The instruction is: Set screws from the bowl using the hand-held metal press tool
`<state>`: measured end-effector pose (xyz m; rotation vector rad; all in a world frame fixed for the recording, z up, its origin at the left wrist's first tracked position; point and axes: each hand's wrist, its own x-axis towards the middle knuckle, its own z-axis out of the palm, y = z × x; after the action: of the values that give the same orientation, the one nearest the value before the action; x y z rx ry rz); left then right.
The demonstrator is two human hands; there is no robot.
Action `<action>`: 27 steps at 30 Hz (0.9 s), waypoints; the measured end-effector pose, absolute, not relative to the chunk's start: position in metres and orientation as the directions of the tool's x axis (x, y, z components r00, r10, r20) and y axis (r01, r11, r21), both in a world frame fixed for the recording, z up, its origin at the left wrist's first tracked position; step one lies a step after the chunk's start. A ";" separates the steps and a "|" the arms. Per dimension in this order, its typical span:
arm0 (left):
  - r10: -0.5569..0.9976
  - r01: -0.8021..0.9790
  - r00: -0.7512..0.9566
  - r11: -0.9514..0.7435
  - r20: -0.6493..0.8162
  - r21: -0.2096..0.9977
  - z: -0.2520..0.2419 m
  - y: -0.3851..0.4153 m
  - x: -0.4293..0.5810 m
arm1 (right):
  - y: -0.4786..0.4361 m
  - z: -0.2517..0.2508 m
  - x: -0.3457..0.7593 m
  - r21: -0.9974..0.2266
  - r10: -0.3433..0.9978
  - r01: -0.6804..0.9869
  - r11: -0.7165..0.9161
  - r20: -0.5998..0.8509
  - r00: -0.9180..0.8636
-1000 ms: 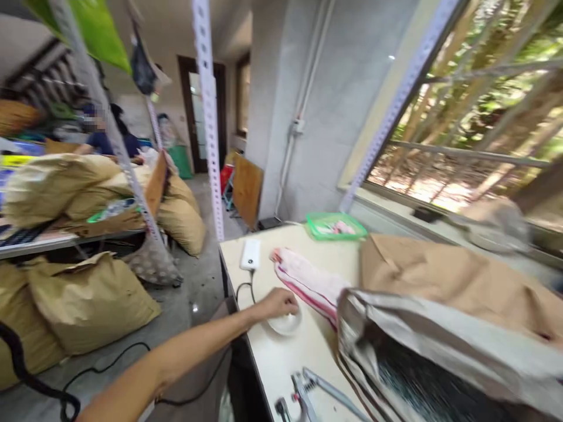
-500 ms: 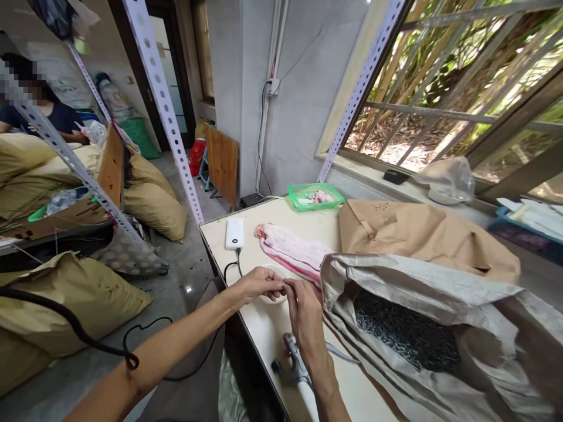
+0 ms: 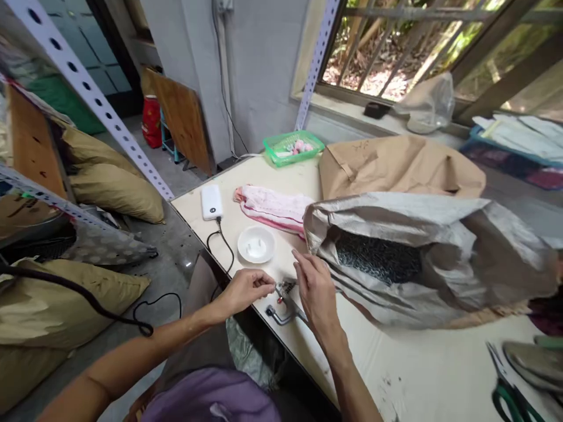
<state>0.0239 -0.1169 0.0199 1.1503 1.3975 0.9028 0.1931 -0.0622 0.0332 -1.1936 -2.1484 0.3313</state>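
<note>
My left hand point(image 3: 246, 288) is closed in a pinch near the table's front edge, its fingertips at the jaws of a grey metal hand tool point(image 3: 284, 305) that lies on the table point(image 3: 422, 375). What the pinch holds is too small to name. My right hand point(image 3: 313, 286) hovers just right of the tool's head, fingers loosely curled and slightly apart, holding nothing I can see. A shallow white dish point(image 3: 256, 244) sits just beyond both hands.
A grey woven sack point(image 3: 422, 258) with dark small parts lies open to the right, a brown paper sack point(image 3: 400, 165) behind it. A pink cloth point(image 3: 270, 206), a white power bank point(image 3: 212, 202) with cable, a green basket point(image 3: 292, 147) and scissors point(image 3: 512, 390) are about.
My view tilted down. Both hands came back from the white dish toward the front edge, and the left hand's pinch now meets the metal tool's jaws.
</note>
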 end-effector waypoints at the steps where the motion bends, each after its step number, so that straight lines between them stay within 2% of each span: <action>1: 0.958 0.214 0.063 0.259 -0.278 0.942 0.016 -0.122 0.027 | -0.075 0.032 0.209 -0.463 0.827 0.690 0.556 0.395 -0.400; 5: 0.934 0.396 0.114 0.269 -0.338 0.878 0.000 -0.123 0.030 | -0.125 0.009 0.257 -0.314 0.839 0.781 0.540 0.272 -0.471; 8: 0.902 0.454 0.122 0.321 -0.415 0.831 -0.006 -0.116 0.031 | -0.148 -0.014 0.267 -0.239 0.849 0.824 0.515 0.273 -0.451; 12: 0.866 0.517 0.148 0.343 -0.477 0.784 -0.010 -0.109 0.034 | -0.157 -0.026 0.264 -0.251 0.871 0.845 0.473 0.276 -0.406; 16: 0.859 0.611 0.187 0.279 -0.477 0.741 -0.012 -0.105 0.035 | -0.157 -0.028 0.262 -0.255 0.873 0.847 0.467 0.287 -0.395; 22: 0.796 0.759 0.245 0.197 -0.553 0.620 -0.003 -0.092 0.034 | -0.158 -0.032 0.260 -0.268 0.865 0.841 0.470 0.331 -0.378; 27: 0.772 0.775 0.247 0.206 -0.586 0.598 0.001 -0.093 0.034 | -0.161 -0.032 0.257 -0.284 0.869 0.846 0.451 0.355 -0.344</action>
<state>0.0339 -0.0933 0.0012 1.5401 1.5002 -0.0037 0.2566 -0.1608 -0.0317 -1.4379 -2.2511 0.0684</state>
